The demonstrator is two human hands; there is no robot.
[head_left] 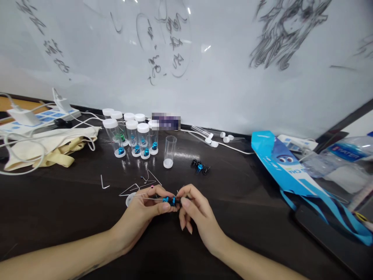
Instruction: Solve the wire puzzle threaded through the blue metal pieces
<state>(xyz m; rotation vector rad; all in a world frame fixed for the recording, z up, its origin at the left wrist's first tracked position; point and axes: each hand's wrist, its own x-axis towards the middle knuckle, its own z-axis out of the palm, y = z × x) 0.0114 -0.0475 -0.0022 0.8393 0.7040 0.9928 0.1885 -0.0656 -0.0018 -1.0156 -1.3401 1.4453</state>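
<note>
Between the fingertips of your left hand (140,213) and right hand (202,214) you had a small blue-and-black piece (174,201), roughly level and lying crosswise. Its blue, shiny sections sat just beyond the tip of your left thumb, and its dark end reached your right thumb and forefinger, which partly hid it. A thin, straight metallic wire (155,199) ran leftward from the blue end, passing between your left thumb and forefinger; whether it joined the piece could not be made out.
</note>
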